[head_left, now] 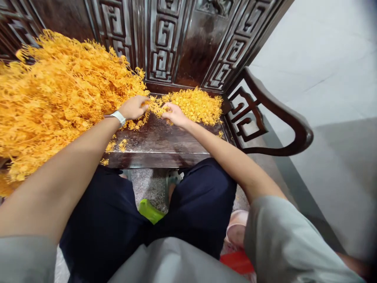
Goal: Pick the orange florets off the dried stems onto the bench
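Between my hands is a small yellow-orange flower sprig that looks like plastic. My left hand, with a white band on its wrist, has its fingers curled on the sprig's left end. From the other side my right hand pinches the sprig between thumb and fingers. A large heap of similar branching sprigs spreads to the left, right up to my left hand. Behind my right hand lies a smaller pile of flower pieces. Exactly where the fingertips grip is partly hidden by the petals.
Both heaps rest on a dark wooden bench with a carved backrest and a curved armrest at right. Loose bits lie near its front edge. A bright green object shows between my legs, a red one lower right.
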`<move>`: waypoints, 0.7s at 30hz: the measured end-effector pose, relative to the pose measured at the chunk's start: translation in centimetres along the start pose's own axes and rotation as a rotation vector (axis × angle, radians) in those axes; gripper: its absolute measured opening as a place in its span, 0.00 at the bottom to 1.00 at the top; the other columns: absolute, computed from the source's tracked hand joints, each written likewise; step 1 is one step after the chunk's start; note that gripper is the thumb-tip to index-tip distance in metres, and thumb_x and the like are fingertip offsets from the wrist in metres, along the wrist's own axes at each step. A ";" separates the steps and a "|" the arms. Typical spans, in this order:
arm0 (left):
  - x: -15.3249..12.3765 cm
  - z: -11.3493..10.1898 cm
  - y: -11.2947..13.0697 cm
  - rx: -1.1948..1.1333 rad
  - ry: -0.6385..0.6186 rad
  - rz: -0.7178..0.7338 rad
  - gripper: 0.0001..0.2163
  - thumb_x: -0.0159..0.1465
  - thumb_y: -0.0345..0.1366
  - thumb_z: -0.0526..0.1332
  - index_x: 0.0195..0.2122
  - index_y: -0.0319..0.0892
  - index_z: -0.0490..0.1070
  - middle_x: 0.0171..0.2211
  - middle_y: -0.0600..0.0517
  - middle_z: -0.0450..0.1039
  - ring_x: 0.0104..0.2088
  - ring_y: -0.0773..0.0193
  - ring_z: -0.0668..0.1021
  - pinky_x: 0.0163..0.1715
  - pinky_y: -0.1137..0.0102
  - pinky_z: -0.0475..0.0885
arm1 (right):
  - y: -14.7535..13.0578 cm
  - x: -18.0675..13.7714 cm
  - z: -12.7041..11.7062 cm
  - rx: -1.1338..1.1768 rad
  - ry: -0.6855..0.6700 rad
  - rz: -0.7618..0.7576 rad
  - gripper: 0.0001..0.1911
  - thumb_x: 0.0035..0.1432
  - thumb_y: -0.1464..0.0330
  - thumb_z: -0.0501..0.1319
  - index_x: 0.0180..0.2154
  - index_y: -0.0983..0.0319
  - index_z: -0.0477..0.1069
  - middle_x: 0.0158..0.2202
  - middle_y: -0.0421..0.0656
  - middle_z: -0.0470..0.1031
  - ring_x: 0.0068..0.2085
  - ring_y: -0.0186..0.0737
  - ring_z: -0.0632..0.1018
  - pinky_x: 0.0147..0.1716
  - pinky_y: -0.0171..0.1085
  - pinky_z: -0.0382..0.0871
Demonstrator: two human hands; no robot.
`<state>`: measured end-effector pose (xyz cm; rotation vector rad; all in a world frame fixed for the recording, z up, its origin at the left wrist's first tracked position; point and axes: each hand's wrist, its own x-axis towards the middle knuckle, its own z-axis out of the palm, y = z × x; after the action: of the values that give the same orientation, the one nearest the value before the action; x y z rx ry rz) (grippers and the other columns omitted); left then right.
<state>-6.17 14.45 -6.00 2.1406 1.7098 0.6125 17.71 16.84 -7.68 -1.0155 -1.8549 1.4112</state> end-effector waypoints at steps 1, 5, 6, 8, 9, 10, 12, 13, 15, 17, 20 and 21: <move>-0.2 0.4 -0.5 0.148 -0.071 0.082 0.27 0.72 0.45 0.56 0.68 0.37 0.72 0.63 0.35 0.75 0.64 0.40 0.76 0.68 0.49 0.66 | 0.2 -0.7 -0.5 -0.005 -0.008 -0.009 0.11 0.49 0.69 0.65 0.36 0.58 0.67 0.28 0.37 0.74 0.25 0.34 0.70 0.23 0.33 0.64; -0.9 1.5 -1.3 0.392 -0.171 0.213 0.36 0.73 0.50 0.58 0.79 0.43 0.55 0.73 0.36 0.63 0.68 0.36 0.71 0.69 0.47 0.64 | 1.0 -2.5 -3.0 -0.062 -0.036 0.016 0.07 0.43 0.69 0.60 0.29 0.58 0.65 0.24 0.36 0.70 0.24 0.34 0.67 0.24 0.34 0.60; -1.0 1.5 -1.5 0.413 -0.166 0.219 0.37 0.73 0.51 0.59 0.80 0.44 0.53 0.75 0.36 0.60 0.69 0.35 0.70 0.69 0.47 0.64 | 1.1 -2.9 -3.5 -0.084 -0.049 0.009 0.06 0.42 0.69 0.60 0.28 0.58 0.65 0.24 0.36 0.69 0.24 0.35 0.67 0.25 0.35 0.60; -1.2 1.2 -2.1 0.441 -0.169 0.224 0.40 0.72 0.52 0.60 0.80 0.42 0.51 0.76 0.34 0.57 0.69 0.34 0.69 0.69 0.46 0.64 | 0.8 -3.4 -4.3 -0.161 -0.107 -0.081 0.06 0.42 0.68 0.59 0.28 0.59 0.65 0.26 0.38 0.70 0.28 0.36 0.69 0.31 0.37 0.63; -1.3 0.9 -2.4 0.447 -0.169 0.215 0.40 0.72 0.52 0.60 0.80 0.40 0.51 0.75 0.33 0.57 0.69 0.34 0.69 0.70 0.47 0.63 | 0.6 -3.7 -4.6 -0.221 -0.148 -0.148 0.06 0.43 0.68 0.60 0.28 0.59 0.66 0.28 0.38 0.70 0.30 0.37 0.70 0.34 0.39 0.63; -1.3 0.5 -2.8 0.447 -0.167 0.197 0.41 0.72 0.53 0.61 0.80 0.39 0.50 0.74 0.32 0.58 0.69 0.34 0.69 0.70 0.47 0.63 | 0.1 -4.1 -4.8 -0.292 -0.193 -0.209 0.06 0.44 0.67 0.60 0.28 0.60 0.66 0.29 0.39 0.71 0.33 0.38 0.70 0.38 0.40 0.63; -1.4 -0.3 -3.4 0.439 -0.153 0.144 0.42 0.71 0.56 0.61 0.79 0.39 0.51 0.73 0.33 0.61 0.69 0.33 0.68 0.70 0.47 0.62 | -1.1 -4.8 -4.7 -0.438 -0.270 -0.269 0.06 0.47 0.68 0.61 0.30 0.60 0.66 0.30 0.39 0.70 0.35 0.38 0.69 0.41 0.41 0.61; -1.4 -0.7 -3.6 0.435 -0.148 0.115 0.43 0.71 0.58 0.61 0.79 0.39 0.51 0.72 0.33 0.61 0.70 0.33 0.68 0.71 0.47 0.62 | -1.9 -5.2 -4.5 -0.504 -0.301 -0.269 0.05 0.48 0.69 0.61 0.30 0.60 0.66 0.29 0.38 0.68 0.34 0.38 0.67 0.40 0.40 0.60; -1.3 -1.5 -3.9 0.434 -0.147 0.065 0.43 0.70 0.61 0.61 0.78 0.41 0.53 0.72 0.34 0.62 0.70 0.31 0.67 0.71 0.46 0.60 | -3.8 -6.1 -3.6 -0.630 -0.337 -0.269 0.05 0.50 0.71 0.60 0.31 0.59 0.65 0.27 0.37 0.65 0.32 0.37 0.64 0.38 0.40 0.56; -1.1 -2.1 -4.1 0.427 -0.140 0.018 0.45 0.67 0.65 0.62 0.78 0.43 0.55 0.72 0.34 0.61 0.71 0.29 0.66 0.71 0.44 0.60 | -5.9 -7.0 -2.6 -0.743 -0.351 -0.302 0.08 0.50 0.73 0.60 0.30 0.59 0.62 0.26 0.37 0.62 0.31 0.37 0.62 0.37 0.41 0.54; -0.2 -2.6 -4.7 0.406 -0.129 -0.032 0.52 0.60 0.69 0.67 0.77 0.43 0.57 0.73 0.32 0.60 0.71 0.25 0.64 0.70 0.44 0.60 | -8.5 -7.8 -1.4 -0.842 -0.357 -0.342 0.11 0.51 0.74 0.60 0.29 0.58 0.57 0.28 0.40 0.64 0.32 0.39 0.62 0.37 0.42 0.53; 0.2 -2.6 -5.0 0.394 -0.133 -0.038 0.54 0.57 0.70 0.69 0.77 0.43 0.58 0.73 0.32 0.60 0.70 0.25 0.64 0.70 0.44 0.61 | -9.1 -7.9 -1.2 -0.865 -0.350 -0.346 0.11 0.52 0.74 0.60 0.29 0.58 0.56 0.29 0.40 0.65 0.32 0.39 0.63 0.37 0.42 0.53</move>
<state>-11.69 15.76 -6.33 2.3345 1.9163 0.1218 20.94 9.50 1.33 -0.7608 -2.8418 0.5771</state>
